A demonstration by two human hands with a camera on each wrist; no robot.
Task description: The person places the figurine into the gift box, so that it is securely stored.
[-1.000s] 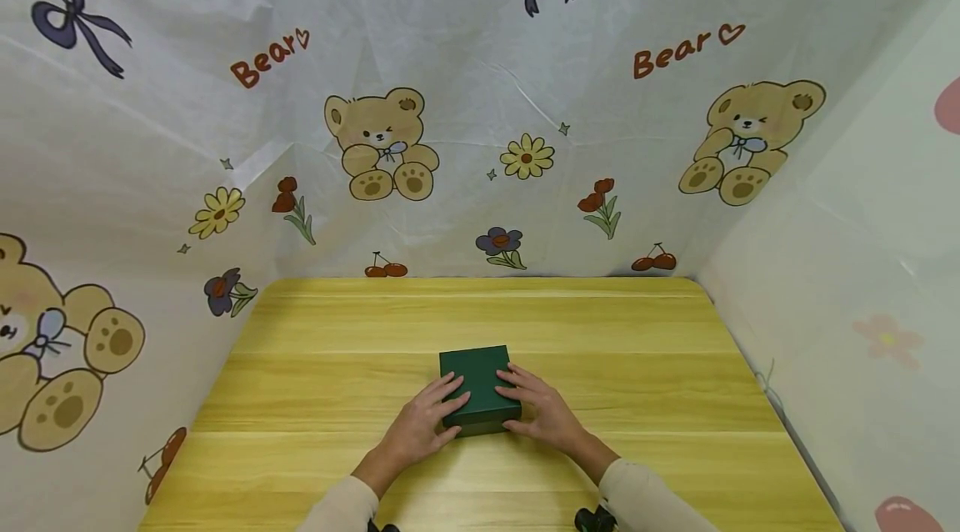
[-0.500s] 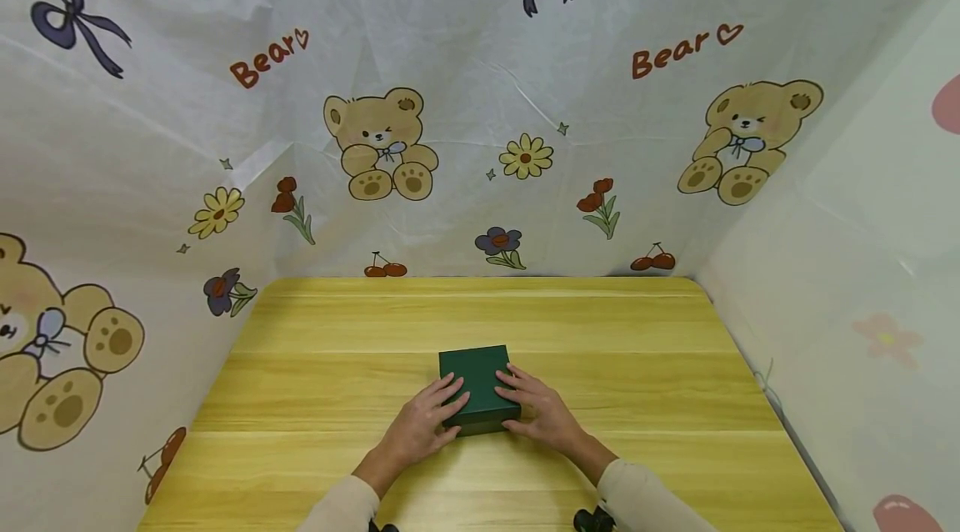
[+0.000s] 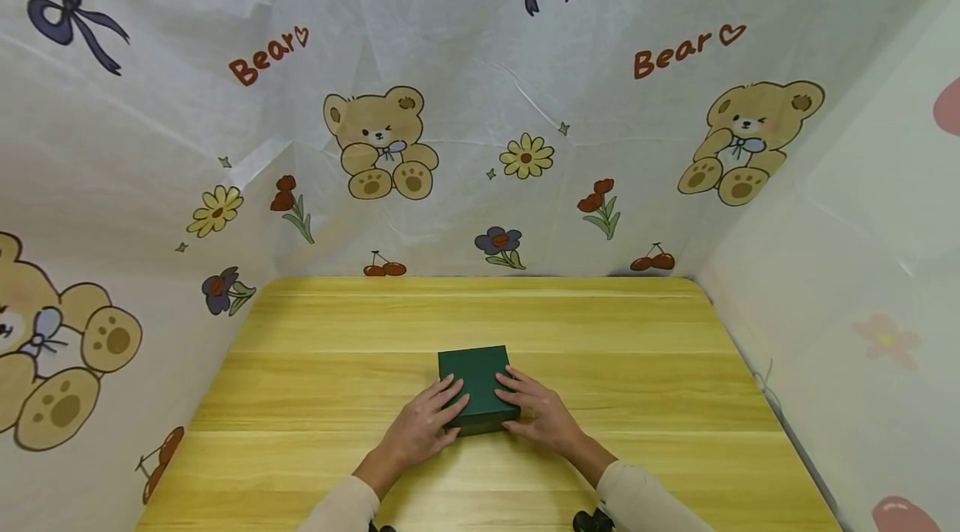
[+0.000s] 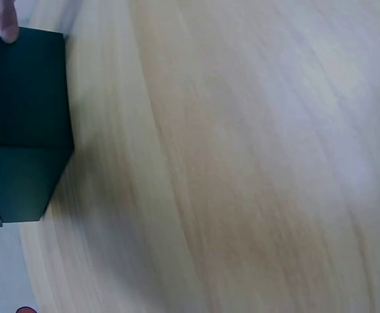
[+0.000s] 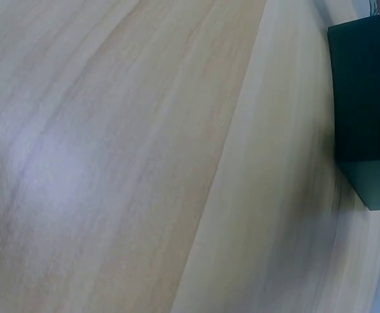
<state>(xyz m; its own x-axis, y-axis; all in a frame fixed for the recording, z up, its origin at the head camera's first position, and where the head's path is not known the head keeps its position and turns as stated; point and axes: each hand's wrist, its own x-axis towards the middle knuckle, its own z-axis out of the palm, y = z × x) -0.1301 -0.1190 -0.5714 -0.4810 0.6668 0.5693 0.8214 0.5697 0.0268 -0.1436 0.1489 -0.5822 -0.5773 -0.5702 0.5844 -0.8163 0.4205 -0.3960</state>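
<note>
A dark green box with a lid sits on the wooden table, slightly turned. My left hand holds it at its left side, fingers spread over the top and thumb at the near face. On the other side my right hand holds it the same way, with fingertips on the top's right edge and thumb low at the near right corner. In the left wrist view the box shows a seam, with two fingertips on it. The right wrist view shows the box at its right edge with one fingertip.
The light wooden table extends around the box. White sheeting printed with bears, bows and flowers hangs behind and to the left. A pale wall stands on the right, and a thin cord runs by the table's right edge.
</note>
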